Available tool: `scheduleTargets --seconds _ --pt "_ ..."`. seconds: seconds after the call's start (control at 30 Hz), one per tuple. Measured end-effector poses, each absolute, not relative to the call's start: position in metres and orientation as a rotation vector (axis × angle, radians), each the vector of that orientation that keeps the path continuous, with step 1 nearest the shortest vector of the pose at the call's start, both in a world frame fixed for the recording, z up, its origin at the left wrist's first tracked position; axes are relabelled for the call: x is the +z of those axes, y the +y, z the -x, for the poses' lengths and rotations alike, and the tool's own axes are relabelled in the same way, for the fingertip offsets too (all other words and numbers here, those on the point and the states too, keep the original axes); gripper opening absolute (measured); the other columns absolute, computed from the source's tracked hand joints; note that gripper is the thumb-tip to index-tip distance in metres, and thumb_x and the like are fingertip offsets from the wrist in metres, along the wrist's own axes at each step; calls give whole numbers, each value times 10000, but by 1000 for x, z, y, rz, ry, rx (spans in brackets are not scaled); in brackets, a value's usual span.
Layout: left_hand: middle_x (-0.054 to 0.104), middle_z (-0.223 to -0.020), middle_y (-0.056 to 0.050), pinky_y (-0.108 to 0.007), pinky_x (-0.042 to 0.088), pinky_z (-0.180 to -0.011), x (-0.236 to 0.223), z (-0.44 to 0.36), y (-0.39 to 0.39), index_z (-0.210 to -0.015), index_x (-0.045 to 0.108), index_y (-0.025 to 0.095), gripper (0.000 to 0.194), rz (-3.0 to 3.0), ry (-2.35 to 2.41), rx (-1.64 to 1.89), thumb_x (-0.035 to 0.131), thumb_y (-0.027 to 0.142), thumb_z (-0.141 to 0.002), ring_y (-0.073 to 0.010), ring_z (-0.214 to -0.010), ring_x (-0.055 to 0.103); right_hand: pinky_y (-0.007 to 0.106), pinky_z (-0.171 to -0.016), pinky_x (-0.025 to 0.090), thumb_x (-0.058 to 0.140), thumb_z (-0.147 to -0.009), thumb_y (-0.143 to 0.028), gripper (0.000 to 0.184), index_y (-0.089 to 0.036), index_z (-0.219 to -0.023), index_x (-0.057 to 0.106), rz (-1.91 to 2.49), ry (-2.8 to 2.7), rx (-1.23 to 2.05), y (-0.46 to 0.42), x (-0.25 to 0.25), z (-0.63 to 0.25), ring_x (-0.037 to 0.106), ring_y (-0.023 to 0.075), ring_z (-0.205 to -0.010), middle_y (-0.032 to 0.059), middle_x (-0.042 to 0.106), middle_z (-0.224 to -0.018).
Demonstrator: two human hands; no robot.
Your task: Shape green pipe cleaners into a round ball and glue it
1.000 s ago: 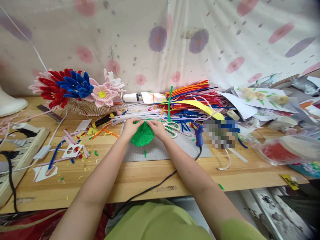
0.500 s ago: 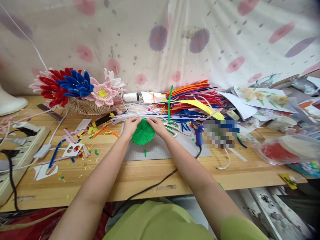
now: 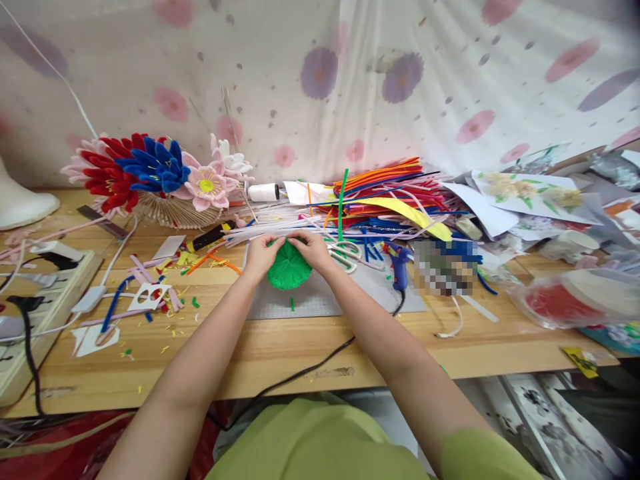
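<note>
A round green disc with fine ridges running out from its centre [image 3: 289, 268], like a lily-pad leaf of pipe cleaners, is held up over the grey cutting mat [image 3: 320, 300]. My left hand [image 3: 263, 255] pinches its upper left edge. On the upper right, my right hand [image 3: 311, 251] grips it with fingers closed, the fingertips of both hands nearly meeting at the top. A short green scrap [image 3: 293, 305] lies on the mat below the disc. White-handled scissors [image 3: 346, 253] rest just right of my right hand.
Behind my hands lie bundles of coloured pipe cleaners [image 3: 390, 190]. Pipe-cleaner flowers [image 3: 160, 167] stand at back left. A blue glue gun [image 3: 399, 267] sits to the right, its black cord crossing the table. A power strip [image 3: 55, 313] runs along the left edge.
Both hands have moved closer together along the top of the green disc, their fingertips now near its middle. The view has shifted slightly.
</note>
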State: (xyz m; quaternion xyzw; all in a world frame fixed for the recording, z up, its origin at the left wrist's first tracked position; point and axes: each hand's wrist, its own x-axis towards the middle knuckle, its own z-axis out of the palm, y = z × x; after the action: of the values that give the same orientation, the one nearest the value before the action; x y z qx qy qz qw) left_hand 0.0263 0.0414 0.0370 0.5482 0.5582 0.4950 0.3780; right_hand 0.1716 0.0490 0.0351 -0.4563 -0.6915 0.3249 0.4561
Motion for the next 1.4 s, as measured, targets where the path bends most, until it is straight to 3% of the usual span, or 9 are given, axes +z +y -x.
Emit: scheduleTargets --seconds 0.47,0.6,0.7,0.8,0.93,1.03,1.17,1.4 --pt "652 -642 -20 -255 402 -620 36 -30 42 -678 690 152 239 -1301 1426 1326 676 379 -606 -147 -629 545 269 -749 444 545 -773 -225 163 -208 -823 698 1247 -1819 690 44 48 -171 620 161 -789 7 699 -816" --pt "663 -666 -21 -260 401 -637 41 -29 42 -687 693 154 253 -1244 1382 1268 711 372 -561 -148 -642 549 280 -812 444 548 -766 -235 172 -196 -850 693 1188 -1715 859 45 43 -175 618 161 -856 21 699 -881" --pt "659 -661 -18 -259 392 -628 45 -28 42 -674 687 156 284 -1213 1361 1220 724 401 -535 -148 -637 545 287 -856 436 504 -803 -310 263 -203 -982 663 1129 -1558 1038 44 42 -182 604 152 -925 31 686 -959" --pt "656 -660 -15 -254 393 -629 43 -28 41 -667 676 158 304 -1184 1325 1210 721 428 -534 -141 -634 543 290 -765 469 506 -793 -391 369 -198 -1089 611 1154 -1474 1168 43 39 -189 608 149 -829 32 680 -905" --pt "665 -678 -24 -253 404 -612 38 -31 42 -702 677 154 320 -1135 1347 1216 693 447 -573 -137 -621 550 258 -647 464 623 -687 -295 254 -168 -905 658 1255 -1604 1169 46 29 -193 586 135 -697 3 664 -781" --pt "689 -733 -39 -261 416 -639 37 -30 45 -735 700 162 308 -1341 1334 1168 682 437 -598 -161 -680 583 243 -604 443 608 -686 -258 139 -160 -770 660 1306 -1670 1109 49 25 -191 568 130 -654 -5 647 -713" --pt "703 -748 -47 -283 422 -674 35 -26 48 -733 721 170 258 -1563 1453 1201 642 402 -653 -186 -700 603 228 -572 420 587 -713 -345 231 -158 -834 646 1209 -1614 1131 50 28 -188 552 122 -631 -5 638 -709" --pt "707 -781 -35 -275 443 -687 29 -27 44 -764 714 157 277 -1420 1492 1364 616 401 -678 -187 -734 615 218 -474 290 498 -743 -457 353 -170 -538 516 1262 -1599 1046 49 28 -183 385 89 -490 -42 434 -481"
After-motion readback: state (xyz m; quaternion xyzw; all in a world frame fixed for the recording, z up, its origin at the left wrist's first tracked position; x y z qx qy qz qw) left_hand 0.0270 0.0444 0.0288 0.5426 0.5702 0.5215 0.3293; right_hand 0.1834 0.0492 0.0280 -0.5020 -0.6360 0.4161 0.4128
